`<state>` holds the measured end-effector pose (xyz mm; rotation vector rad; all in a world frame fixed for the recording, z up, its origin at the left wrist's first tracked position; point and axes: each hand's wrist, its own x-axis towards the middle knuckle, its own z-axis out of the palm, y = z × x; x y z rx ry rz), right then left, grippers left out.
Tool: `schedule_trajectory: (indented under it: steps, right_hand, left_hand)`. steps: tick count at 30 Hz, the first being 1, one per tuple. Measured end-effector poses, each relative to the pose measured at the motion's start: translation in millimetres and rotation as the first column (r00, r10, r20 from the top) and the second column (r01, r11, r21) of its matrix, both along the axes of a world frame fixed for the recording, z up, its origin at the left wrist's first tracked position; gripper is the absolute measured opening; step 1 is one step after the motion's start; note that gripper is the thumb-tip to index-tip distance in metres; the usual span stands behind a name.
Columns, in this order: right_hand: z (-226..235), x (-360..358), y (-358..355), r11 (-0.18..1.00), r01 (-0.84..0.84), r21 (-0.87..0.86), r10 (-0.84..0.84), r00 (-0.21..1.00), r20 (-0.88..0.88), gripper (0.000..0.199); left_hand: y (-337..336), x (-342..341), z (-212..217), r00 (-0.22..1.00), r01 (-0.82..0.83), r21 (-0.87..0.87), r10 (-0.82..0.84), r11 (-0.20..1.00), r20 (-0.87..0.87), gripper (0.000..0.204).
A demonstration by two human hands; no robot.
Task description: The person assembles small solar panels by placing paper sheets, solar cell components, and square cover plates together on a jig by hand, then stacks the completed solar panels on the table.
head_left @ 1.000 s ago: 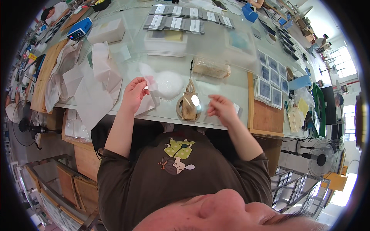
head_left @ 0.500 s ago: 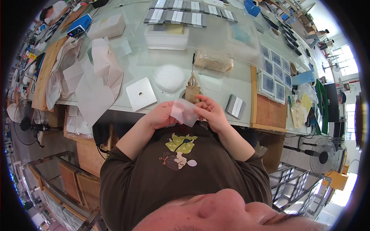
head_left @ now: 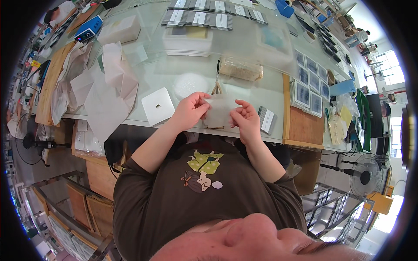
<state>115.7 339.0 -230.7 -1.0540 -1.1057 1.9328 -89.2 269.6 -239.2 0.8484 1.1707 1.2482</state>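
Observation:
A thin translucent sheet [head_left: 219, 111] is stretched between my two hands, just above the table's front edge. My left hand [head_left: 191, 111] pinches its left edge between thumb and fingers. At its right edge, my right hand [head_left: 246, 119] pinches the sheet with thumb and forefinger, the other fingers curled loosely. Behind the sheet, mostly covered by it, is the brown block-like piece on the table, with the tweezers-like metal prongs [head_left: 217, 88] showing above it. A round white foam-like pad [head_left: 190, 85] lies beyond my left hand.
Left of my hands is a white square plate with a small hole [head_left: 157, 106], beside crumpled pale paper [head_left: 111, 100]. A small striped grey stack [head_left: 267, 120] lies right of my right hand. Farther back are a wrapped brown block [head_left: 241, 69] and a white box [head_left: 187, 45].
Both hands have moved forward, away from my body and over the table edge. The sheet is now spread flatter and held upward between them, covering the brown piece.

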Motion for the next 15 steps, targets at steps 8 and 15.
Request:
schedule_trajectory:
  steps: [8, 15]
  right_hand:
    - [-43.4, 0.7, 3.2, 0.941, -0.093, 0.326, -0.044, 0.92, 0.39, 0.045]
    - [-44.4, -0.4, 2.4, 0.913, -0.113, 0.391, -0.066, 0.906, 0.418, 0.044]
  left_hand:
    - [3.9, 3.5, -1.5, 0.78, -0.151, -0.04, 0.094, 0.988, -0.619, 0.048]
    - [2.5, 0.8, -10.4, 0.779, -0.168, -0.027, 0.116, 0.985, -0.617, 0.051]
